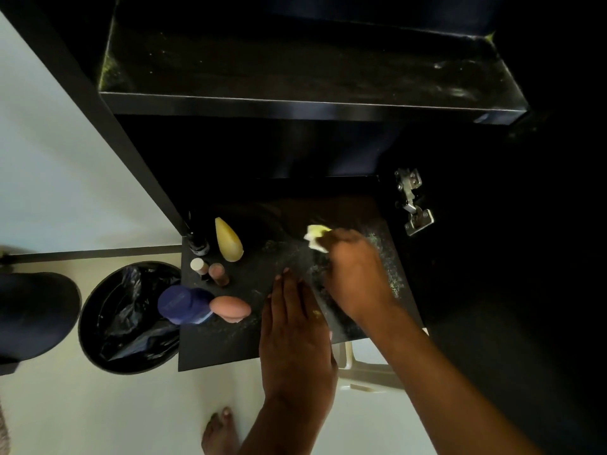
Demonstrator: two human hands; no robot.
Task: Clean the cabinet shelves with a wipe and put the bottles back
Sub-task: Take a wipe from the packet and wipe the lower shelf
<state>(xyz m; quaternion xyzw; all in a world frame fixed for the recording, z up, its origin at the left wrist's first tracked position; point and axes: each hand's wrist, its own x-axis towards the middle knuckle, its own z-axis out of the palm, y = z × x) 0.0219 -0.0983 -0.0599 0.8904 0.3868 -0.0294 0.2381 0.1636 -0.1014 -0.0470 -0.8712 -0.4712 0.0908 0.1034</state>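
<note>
Your right hand (353, 274) has its grip curled round a crumpled yellow-white wipe (316, 237), pressed to the dusty lower shelf (387, 257) of the black cabinet. Your left hand (294, 330) lies flat on the same shelf, fingers straight, holding nothing. The bottles (229, 239) stand clustered at the shelf's left side, above a bin (128, 318).

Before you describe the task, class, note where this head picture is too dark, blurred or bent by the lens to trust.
Head view: the cabinet interior is nearly black above the lower shelf; a pale sheen streaks the upper shelf; the right hand and its wipe are smeared by motion; the left hand is sharper; the wide lens slants the cabinet's straight edges; the bottles are dim but readable.
</note>
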